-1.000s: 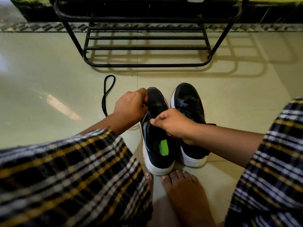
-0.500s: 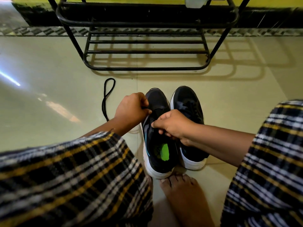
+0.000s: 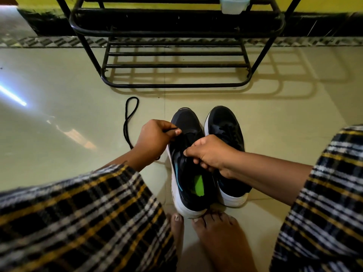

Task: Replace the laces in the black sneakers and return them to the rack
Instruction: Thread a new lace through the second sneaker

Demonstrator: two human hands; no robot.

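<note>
Plainly thin black lace [image 3: 170, 130], pinched.

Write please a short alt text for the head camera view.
Two hands lace the left sneaker of a black pair on the floor: left hand pinches a black lace, right hand grips the shoe's opening. A black rack stands beyond.

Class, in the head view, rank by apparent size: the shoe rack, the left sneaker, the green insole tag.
1. shoe rack
2. left sneaker
3. green insole tag
The rack stands farther away, yet looks largest.
</note>
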